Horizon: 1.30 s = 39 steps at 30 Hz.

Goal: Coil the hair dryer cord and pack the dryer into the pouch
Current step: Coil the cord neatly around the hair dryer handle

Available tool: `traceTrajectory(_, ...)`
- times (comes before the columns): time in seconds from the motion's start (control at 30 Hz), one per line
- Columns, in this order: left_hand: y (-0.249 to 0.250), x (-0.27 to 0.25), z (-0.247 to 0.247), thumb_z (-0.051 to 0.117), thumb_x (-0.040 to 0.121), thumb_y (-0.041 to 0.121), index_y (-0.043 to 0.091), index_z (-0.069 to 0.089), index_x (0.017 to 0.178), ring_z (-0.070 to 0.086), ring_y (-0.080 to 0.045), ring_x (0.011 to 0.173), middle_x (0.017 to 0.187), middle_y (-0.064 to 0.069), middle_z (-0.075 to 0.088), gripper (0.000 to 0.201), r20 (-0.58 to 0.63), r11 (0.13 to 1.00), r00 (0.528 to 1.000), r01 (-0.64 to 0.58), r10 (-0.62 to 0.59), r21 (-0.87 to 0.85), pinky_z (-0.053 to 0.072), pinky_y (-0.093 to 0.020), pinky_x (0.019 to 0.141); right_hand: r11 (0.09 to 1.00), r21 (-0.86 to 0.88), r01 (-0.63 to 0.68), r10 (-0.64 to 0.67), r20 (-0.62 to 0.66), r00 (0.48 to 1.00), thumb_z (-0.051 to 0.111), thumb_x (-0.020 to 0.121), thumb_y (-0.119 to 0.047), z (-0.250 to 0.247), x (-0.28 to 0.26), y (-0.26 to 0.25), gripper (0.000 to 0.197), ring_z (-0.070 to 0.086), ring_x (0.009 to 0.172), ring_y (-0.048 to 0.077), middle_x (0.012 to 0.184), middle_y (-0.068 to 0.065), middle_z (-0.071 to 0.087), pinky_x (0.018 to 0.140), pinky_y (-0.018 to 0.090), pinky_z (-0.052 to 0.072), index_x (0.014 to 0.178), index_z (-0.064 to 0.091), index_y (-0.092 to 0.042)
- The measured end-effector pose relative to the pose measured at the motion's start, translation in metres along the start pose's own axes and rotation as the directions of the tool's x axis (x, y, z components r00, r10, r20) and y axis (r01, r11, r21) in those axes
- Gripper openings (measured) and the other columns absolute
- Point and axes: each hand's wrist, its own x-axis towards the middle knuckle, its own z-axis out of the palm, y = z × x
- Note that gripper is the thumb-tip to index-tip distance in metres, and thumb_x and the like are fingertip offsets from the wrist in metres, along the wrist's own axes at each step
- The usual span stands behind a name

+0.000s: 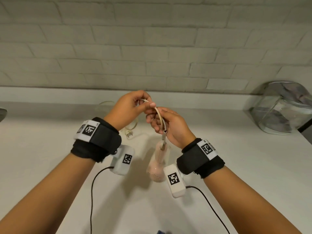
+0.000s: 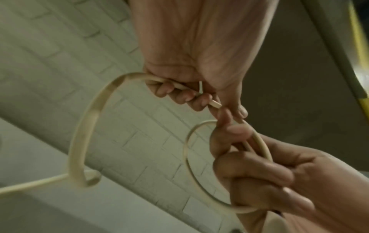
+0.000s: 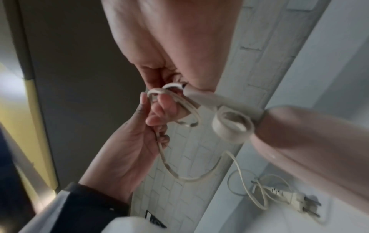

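Note:
I hold a cream cord in both hands above the white counter. My left hand pinches a bend of the cord, its fingers curled round it. My right hand grips the cord just above the dryer's handle, with small loops gathered in its fingers. The pink hair dryer hangs head down below my right hand. The rest of the cord drops to the counter, where the plug lies. The clear, silver-edged pouch stands at the far right against the wall.
A white brick wall runs behind the counter. A dark grey object shows at the left edge. Black cables from the wrist cameras hang near my forearms. Something blue peeks in at the bottom edge.

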Motion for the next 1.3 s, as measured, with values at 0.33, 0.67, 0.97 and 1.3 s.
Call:
traceTrajectory(0.33,-0.013,0.005,0.013,0.058,0.085,0.017,0.017,0.069,0.099,0.060,0.010,0.077,0.083,0.017,0.068,0.017,0.039,0.983,0.999,0.024,-0.018,-0.182,0.043,-0.007,0.073,0.969,0.222,-0.113,0.099,0.073,0.992,0.023,0.098,-0.024,-0.017,-0.002,0.003,0.035,0.023,0.039,0.007,0.041,-0.012,0.029,0.046,0.020,0.024,0.069,0.040,-0.014)
traceTrajectory(0.67,-0.075,-0.020,0.056,0.037,0.096,0.028,0.014,0.052,0.078,0.062,-0.009,0.047,0.043,0.006,0.049,0.028,0.143,0.718,0.888,0.441,-0.438,-0.539,0.051,-0.020,0.053,0.919,0.370,-0.136,0.126,0.052,0.991,0.023,0.099,-0.027,-0.023,0.003,0.013,0.034,0.024,0.030,0.000,0.044,-0.008,0.040,0.037,0.017,0.017,0.072,0.040,-0.015)
traceTrajectory(0.97,-0.105,-0.031,0.060,0.049,0.092,0.025,0.018,0.050,0.066,0.032,-0.009,0.040,0.058,0.000,0.032,0.026,-0.015,0.729,0.849,0.444,-0.528,-0.521,0.033,-0.018,0.041,0.914,0.392,-0.100,0.110,-0.001,0.994,0.023,0.100,-0.025,-0.028,0.001,0.013,0.035,0.035,0.035,0.004,0.056,-0.001,0.056,0.034,0.013,0.027,0.072,0.041,-0.014)
traceTrajectory(1.3,-0.079,-0.041,0.058,0.053,0.089,0.023,0.014,0.068,0.091,0.050,-0.010,0.057,0.070,0.005,0.059,0.017,0.081,0.958,0.971,0.206,-0.226,0.202,0.038,-0.020,0.058,0.973,0.225,-0.050,0.068,-0.073,0.995,0.031,0.099,-0.024,-0.009,0.004,0.008,0.030,0.061,0.054,0.010,0.069,0.000,0.071,0.053,0.021,0.053,0.079,0.050,-0.013)
